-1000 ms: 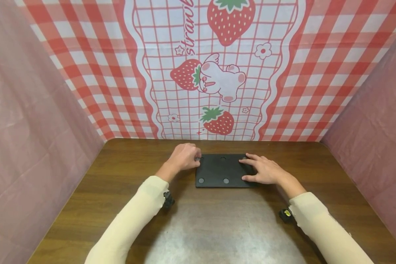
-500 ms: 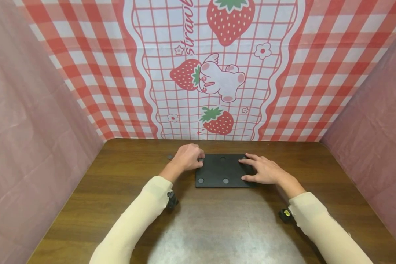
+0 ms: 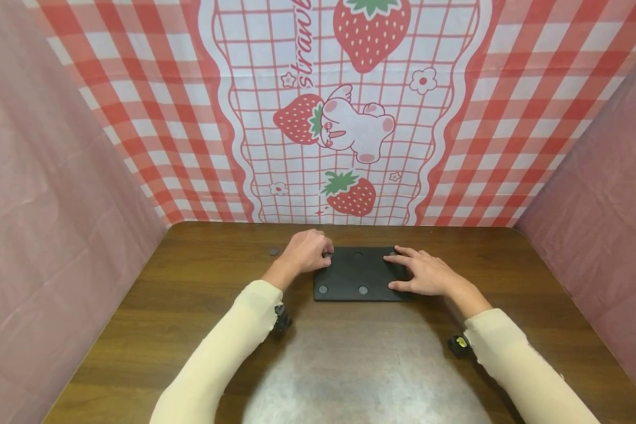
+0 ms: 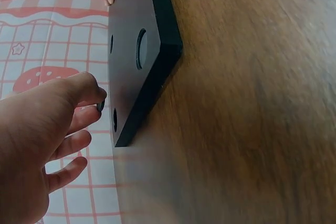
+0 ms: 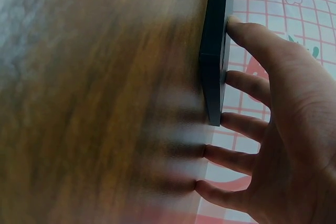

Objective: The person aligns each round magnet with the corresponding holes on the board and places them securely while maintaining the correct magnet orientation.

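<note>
A black rectangular board (image 3: pixel 368 272) with round recesses lies flat near the back of the table. Two front recesses show grey discs, one at the left corner (image 3: pixel 323 290) and one at the middle (image 3: pixel 363 290). My left hand (image 3: pixel 308 252) pinches a small dark disc (image 4: pixel 100 105) between thumb and forefinger, just above the board's back left corner, near a recess (image 4: pixel 115 120). Spread over the board's right end is my right hand (image 3: pixel 426 272); its thumb and some fingertips touch the board, while the other fingers reach past its edge. That hand hides part of the right side.
Another small dark disc (image 3: pixel 274 252) lies on the wooden table (image 3: pixel 350 365), left of the board behind my left wrist. A red-and-white strawberry cloth (image 3: pixel 344 118) hangs at the back edge. Pink cloths (image 3: pixel 58 194) hang at both sides.
My left hand has shifted slightly right, from beside the board's back left corner to over it. The loose disc on the table has come into view behind the wrist. The right hand stays put.
</note>
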